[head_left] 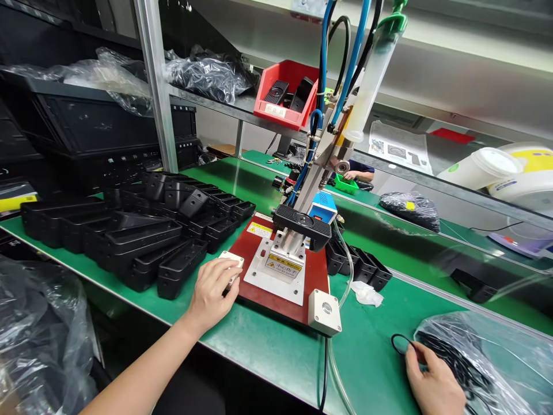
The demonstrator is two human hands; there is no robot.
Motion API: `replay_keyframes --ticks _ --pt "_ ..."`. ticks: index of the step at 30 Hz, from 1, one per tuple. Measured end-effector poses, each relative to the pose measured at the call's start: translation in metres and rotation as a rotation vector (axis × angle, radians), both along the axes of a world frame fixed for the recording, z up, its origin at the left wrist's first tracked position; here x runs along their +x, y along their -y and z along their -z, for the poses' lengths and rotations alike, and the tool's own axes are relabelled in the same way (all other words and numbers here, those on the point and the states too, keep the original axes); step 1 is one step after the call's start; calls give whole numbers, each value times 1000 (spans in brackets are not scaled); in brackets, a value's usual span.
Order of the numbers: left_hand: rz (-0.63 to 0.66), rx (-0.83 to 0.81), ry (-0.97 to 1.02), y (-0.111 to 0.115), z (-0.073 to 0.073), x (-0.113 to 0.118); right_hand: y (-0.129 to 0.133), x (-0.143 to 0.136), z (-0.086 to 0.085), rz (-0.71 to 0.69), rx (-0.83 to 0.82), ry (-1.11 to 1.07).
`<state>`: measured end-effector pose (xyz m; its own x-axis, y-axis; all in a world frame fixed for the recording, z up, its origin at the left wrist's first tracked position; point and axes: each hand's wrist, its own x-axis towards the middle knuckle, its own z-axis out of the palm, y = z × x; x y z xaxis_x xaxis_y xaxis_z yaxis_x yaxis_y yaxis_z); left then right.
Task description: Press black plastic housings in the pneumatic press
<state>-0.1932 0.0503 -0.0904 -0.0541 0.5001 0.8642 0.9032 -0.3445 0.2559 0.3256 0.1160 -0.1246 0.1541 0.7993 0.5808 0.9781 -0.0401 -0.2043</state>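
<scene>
My left hand [216, 294] rests over a white button box [233, 259] at the left corner of the press's red base [254, 291], its fingers lying on the box and holding nothing. At the lower right, my right hand [434, 377] pinches a thin black rubber ring [398, 344]. Beside that hand lies a clear plastic bag [496, 357] with many black rings [462, 360]. A black slotted part [301, 222] sits on the metal fixture of the press. The second button box [325, 312] stands untouched at the base's right corner.
Black housings [138, 239] are piled on the green table [276, 369] at left, with more [358, 265] behind the press. A red bin [287, 95] sits on the shelf. Tubes hang around a syringe [374, 75]. Another person's hand [352, 174] shows behind.
</scene>
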Motion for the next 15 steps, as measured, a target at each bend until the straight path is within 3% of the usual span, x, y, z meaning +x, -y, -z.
replay_keyframes --ticks 15 --pt "6 0 -3 -1 1 0 2 -4 -4 60 -77 -121"
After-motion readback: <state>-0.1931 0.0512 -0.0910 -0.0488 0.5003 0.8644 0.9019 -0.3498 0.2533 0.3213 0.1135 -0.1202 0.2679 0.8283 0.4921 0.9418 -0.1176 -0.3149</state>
